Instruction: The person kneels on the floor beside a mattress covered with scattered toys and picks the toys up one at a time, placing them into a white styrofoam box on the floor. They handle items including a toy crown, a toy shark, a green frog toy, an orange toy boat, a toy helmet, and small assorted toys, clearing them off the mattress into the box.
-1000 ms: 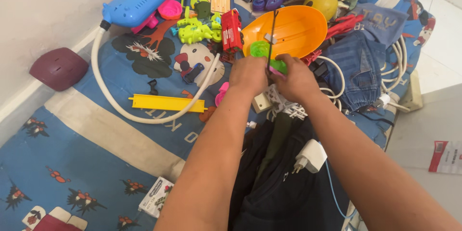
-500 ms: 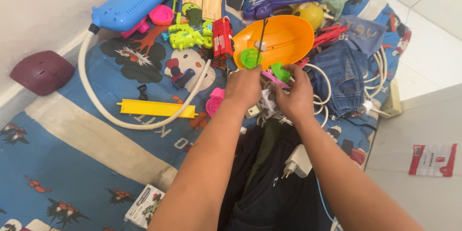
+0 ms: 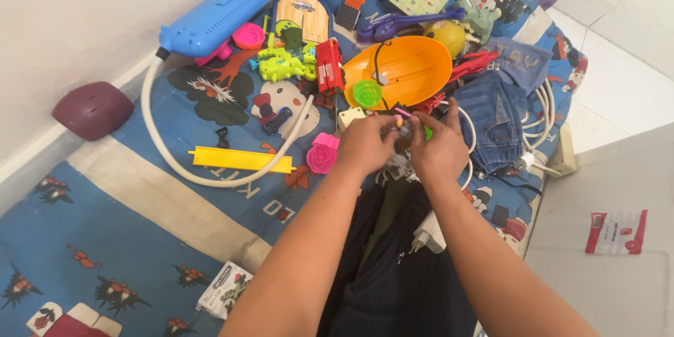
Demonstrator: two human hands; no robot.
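Toy piece (image 3: pixel 401 118), pink and green plastic, pinched between left hand (image 3: pixel 366 144) and right hand (image 3: pixel 437 146), just before orange bowl (image 3: pixel 404 70). Likely light, stiff, small; hold by edges with fingertips.

Home bedroom floor: cartoon-print mattress (image 3: pixel 105 239) against wall, strewn with plastic toys (image 3: pixel 284 63), jeans (image 3: pixel 495 116), charger cables (image 3: pixel 547 109).

Soft, even daylight fills the scene; colours look bright and saturated. Shadows are faint, only a weak one under the forearms on the dark clothing (image 3: pixel 393 274). The white floor (image 3: pixel 625 84) is nearly overexposed. Focus is sharp, with slight wide-angle bending at the edges.
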